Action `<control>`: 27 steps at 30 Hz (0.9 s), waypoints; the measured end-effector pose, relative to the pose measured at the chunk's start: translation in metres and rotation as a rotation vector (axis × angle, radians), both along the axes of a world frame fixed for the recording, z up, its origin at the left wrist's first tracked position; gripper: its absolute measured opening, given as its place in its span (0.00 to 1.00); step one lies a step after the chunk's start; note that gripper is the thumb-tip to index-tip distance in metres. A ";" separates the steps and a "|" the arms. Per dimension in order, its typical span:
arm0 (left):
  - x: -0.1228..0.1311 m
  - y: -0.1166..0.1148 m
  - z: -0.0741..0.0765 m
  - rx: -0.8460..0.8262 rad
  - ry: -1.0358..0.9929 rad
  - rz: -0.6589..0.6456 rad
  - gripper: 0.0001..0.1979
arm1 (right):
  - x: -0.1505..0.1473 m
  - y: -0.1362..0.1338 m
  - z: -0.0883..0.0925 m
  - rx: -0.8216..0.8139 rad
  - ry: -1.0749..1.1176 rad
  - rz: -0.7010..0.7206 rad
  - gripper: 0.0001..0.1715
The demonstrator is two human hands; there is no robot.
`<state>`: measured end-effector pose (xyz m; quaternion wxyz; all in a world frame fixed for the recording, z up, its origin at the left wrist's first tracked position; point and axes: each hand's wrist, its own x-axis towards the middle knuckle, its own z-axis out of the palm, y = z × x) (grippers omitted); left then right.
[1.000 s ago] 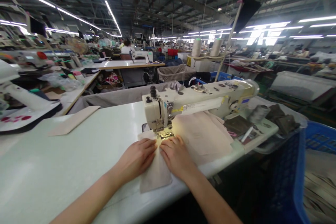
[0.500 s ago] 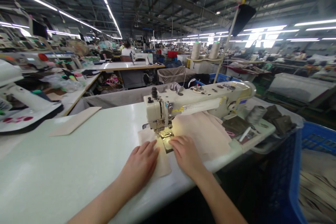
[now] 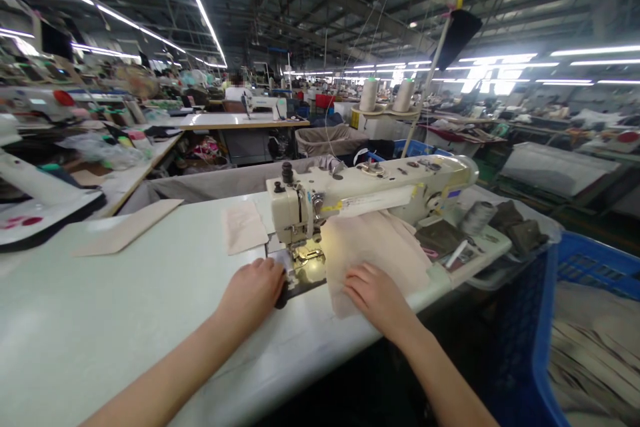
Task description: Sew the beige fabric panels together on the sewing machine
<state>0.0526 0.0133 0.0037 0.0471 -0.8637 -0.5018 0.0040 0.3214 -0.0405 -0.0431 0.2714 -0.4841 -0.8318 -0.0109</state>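
Note:
My left hand (image 3: 256,290) rests with curled fingers just left of the needle plate (image 3: 311,269). A small dark object (image 3: 283,295) shows at its thumb side, mostly hidden and too unclear to name. My right hand (image 3: 375,293) has its bent fingertips on a beige fabric panel (image 3: 373,240), near the panel's left edge; the thumb is hidden. The white sewing machine (image 3: 350,197) stands over the lit plate, with no cloth visible under its presser foot. A smaller beige fabric piece (image 3: 245,227) lies flat behind my left hand.
Another beige piece (image 3: 129,228) lies on the table (image 3: 150,307). At right are a grey thread cone (image 3: 477,219), dark cloth (image 3: 515,227) and a blue crate (image 3: 543,327) of fabric. Thread cones (image 3: 369,95) stand behind the machine.
The small fabric piece has gone from under the needle to the table behind left. My left hand is now by the dark object; my right hand has moved right onto the panel, which lies further left.

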 end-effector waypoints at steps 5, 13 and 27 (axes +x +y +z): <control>0.020 -0.022 -0.007 0.036 -0.385 -0.526 0.27 | -0.025 -0.018 0.022 0.048 0.095 0.065 0.16; -0.046 -0.038 -0.025 -0.133 -0.352 -0.674 0.22 | -0.054 -0.057 0.029 -0.293 0.268 0.282 0.30; -0.078 -0.046 0.004 -0.281 -0.579 0.279 0.20 | -0.077 -0.007 0.003 -0.546 0.726 -0.156 0.34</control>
